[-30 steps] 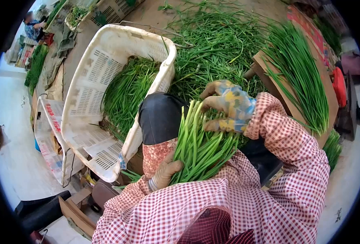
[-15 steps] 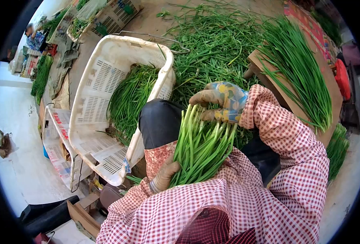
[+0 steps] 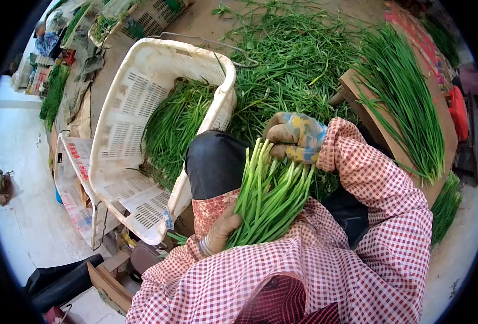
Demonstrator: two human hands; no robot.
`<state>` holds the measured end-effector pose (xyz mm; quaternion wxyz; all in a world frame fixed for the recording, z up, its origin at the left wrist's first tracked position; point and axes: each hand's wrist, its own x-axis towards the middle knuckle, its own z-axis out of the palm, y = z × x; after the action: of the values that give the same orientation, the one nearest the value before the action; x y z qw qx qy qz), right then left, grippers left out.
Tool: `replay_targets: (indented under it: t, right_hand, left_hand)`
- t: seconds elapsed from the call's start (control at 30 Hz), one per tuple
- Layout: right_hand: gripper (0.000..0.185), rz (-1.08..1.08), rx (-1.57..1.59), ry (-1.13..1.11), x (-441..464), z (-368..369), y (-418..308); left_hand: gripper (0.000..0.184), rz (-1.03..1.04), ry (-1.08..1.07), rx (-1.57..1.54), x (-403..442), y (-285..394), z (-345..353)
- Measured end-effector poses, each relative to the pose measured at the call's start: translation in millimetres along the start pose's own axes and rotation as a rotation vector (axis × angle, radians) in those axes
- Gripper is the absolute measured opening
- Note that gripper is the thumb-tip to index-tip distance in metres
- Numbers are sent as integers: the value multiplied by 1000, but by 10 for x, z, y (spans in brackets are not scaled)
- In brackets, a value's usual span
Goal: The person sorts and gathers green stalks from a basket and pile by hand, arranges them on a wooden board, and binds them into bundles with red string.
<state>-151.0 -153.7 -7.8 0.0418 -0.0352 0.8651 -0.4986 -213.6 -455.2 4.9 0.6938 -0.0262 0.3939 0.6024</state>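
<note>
A bunch of green chives (image 3: 271, 200) lies across my lap, its pale stem ends pointing away from me. My left hand (image 3: 221, 233), in a dirty glove, is closed around the lower left side of the bunch; part of its fingers is hidden under the leaves. At the pale ends is my right hand (image 3: 295, 137), in a blue and yellow patterned glove. Its fingers are bent and pressed together on the stems there. Just beyond it spreads a heap of loose green leaves (image 3: 287, 70) on the floor.
A white plastic basket (image 3: 114, 140) holding chives (image 3: 177, 127) leans at my left knee. On the right, a long pile of chives (image 3: 403, 102) lies on a board (image 3: 449, 143). More baskets (image 3: 158, 21) stand at the back left, near another person (image 3: 47, 43).
My right hand's fingers have drawn in and curled more at the stem ends. My left hand keeps its hold on the bunch. The view has shifted slightly.
</note>
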Motion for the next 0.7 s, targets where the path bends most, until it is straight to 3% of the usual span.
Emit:
replay_targets:
  t: [0.07, 0.2, 0.23, 0.27, 0.3, 0.37, 0.47, 0.5, 0.53, 0.6, 0.63, 0.67, 0.7]
  right_hand:
    - [19, -113, -175, 170, 32, -31, 41]
    - [22, 343, -318, 638, 128, -658, 310]
    - [27, 302, -212, 773, 63, -902, 279]
    - [31, 385, -135, 968, -10, -1055, 119]
    - [36, 463, -51, 1161, -46, -1153, 0]
    - [34, 469, 90, 1247, -65, -1035, 31]
    - [65, 618, -66, 761, -417, -388, 423]
    - [62, 683, -50, 319, -592, -237, 482]
    - [60, 552, 244, 151, -737, -25, 331]
    - [73, 434, 1322, 178, -893, 670, 466]
    - [74, 134, 1301, 244, -854, 768, 19]
    - [71, -105, 1435, 207, -760, 893, 32]
    - [67, -79, 1496, 253, -659, 848, -103]
  left_hand:
    - [89, 14, -4, 10, -5, -36, -51]
    - [88, 80, -43, 201, -36, -146, -347]
    - [91, 146, 4, 444, -8, -220, -519]
    - [91, 154, 3, 446, -54, -219, -491]
    - [93, 158, 24, 376, -116, -197, -415]
    - [100, 182, 93, 163, -206, -147, -214]
    - [101, 306, 95, 204, -255, -172, -193]
    - [102, 360, 117, 217, -265, -252, -258]
    - [102, 376, 117, 201, -275, -265, -264]
    - [99, 371, 110, 257, -295, -247, -223]
    - [95, 331, 69, 272, -301, -130, -106]
    - [95, 335, 58, 269, -274, -118, -111]
    - [93, 333, 5, 377, -253, -101, -127]
